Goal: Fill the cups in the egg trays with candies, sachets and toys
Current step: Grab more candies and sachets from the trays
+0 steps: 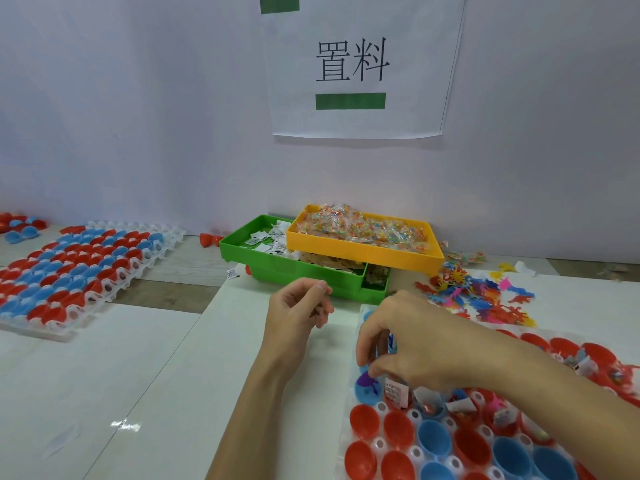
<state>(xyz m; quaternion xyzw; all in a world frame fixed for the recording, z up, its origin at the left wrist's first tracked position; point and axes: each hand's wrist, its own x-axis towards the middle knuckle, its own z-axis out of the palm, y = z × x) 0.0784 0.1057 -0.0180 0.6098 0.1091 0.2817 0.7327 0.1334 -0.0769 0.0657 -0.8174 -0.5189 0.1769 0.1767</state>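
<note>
A clear egg tray (pixel 380 443) at the lower right holds red and blue cups. Several cups in its far rows contain sachets, candies and toys; the near rows are bare. My right hand (pixel 408 341) reaches over the tray's left edge and pinches a purple toy (pixel 365 379) at the mouth of a blue cup (pixel 365 396). A white sachet (pixel 396 393) stands in the cup beside it. My left hand (pixel 298 310) hovers over the white table left of the tray with its fingers curled. Whether it holds anything is unclear.
A green bin (pixel 277 268) of white sachets sits at the back, with a yellow bin (pixel 363 254) of wrapped candies stacked across it. A pile of coloured flat toys (pixel 478 296) lies right of the bins. Another egg tray (pixel 166 244) of red and blue cups lies far left.
</note>
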